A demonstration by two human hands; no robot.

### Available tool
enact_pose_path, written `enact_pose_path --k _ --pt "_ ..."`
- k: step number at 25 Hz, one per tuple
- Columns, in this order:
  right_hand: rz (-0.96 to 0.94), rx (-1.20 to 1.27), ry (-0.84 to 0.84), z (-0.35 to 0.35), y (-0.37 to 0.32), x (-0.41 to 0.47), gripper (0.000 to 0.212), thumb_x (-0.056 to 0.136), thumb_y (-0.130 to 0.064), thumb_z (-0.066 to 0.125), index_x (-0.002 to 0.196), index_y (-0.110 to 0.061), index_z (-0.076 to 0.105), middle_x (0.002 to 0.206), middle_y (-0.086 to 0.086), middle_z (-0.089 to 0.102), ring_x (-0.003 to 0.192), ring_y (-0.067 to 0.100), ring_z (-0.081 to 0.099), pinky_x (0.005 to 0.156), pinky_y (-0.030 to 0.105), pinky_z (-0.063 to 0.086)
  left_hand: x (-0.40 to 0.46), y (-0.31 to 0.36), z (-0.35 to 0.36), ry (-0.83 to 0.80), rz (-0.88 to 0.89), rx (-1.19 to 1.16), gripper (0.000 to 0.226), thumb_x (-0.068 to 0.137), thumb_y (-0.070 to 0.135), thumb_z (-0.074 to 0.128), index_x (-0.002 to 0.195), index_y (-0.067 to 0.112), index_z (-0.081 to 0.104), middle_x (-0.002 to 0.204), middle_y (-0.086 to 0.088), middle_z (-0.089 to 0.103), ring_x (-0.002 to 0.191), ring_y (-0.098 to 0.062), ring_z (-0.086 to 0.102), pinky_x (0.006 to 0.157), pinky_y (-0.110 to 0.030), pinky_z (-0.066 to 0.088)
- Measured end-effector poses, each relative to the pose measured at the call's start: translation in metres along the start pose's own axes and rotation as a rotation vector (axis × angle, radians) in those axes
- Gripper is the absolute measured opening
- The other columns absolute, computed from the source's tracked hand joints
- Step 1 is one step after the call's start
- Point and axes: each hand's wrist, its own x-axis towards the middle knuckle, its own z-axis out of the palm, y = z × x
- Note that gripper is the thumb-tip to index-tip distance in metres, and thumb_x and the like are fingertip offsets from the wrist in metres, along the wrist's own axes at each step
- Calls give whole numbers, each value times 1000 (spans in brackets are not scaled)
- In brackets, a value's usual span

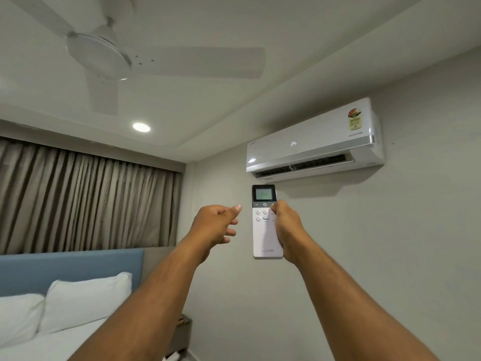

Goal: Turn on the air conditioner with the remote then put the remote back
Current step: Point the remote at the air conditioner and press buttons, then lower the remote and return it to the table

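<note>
A white air conditioner (315, 142) hangs high on the wall, its front showing a lit number and its lower flap open. Below it I hold a white remote (265, 230) upright with a dark top and lit screen. My right hand (286, 225) grips the remote's right side, thumb resting near the upper right buttons. My left hand (216, 225) floats just left of the remote, not touching it, holding nothing, fingers loosely curled and apart.
A white ceiling fan (104, 53) hangs overhead at the upper left. Brown curtains (86, 199) cover the window on the left. A bed with a blue headboard (73, 267) and white pillows (86, 300) sits at the lower left, a small bedside table (182, 334) beside it.
</note>
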Motion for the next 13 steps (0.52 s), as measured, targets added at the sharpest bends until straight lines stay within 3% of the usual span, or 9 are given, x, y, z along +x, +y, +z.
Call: enact_pose_path --k 5,10,13 --pt "75 29 -218 88 34 -13 28 95 -36 34 88 -22 58 74 6 68 60 20 62 54 26 45 -33 -26 -66 -3 -70 127 11 89 32 64 92 24 71 80 7 77 67 -13 73 52 -23 54" --pt "140 74 -409 166 69 -37 28 93 -35 36 91 -20 60 74 5 70 60 20 61 56 26 44 -69 -58 -132 152 -231 137 11 89 26 65 96 20 69 80 2 77 68 -11 73 53 -25 50" --pt "176 86 -498 201 93 -55 26 92 -32 38 84 -19 58 71 5 69 59 21 60 57 27 42 -89 -81 -159 236 -322 128 9 88 22 65 94 15 69 80 -2 77 63 -11 69 53 -27 51"
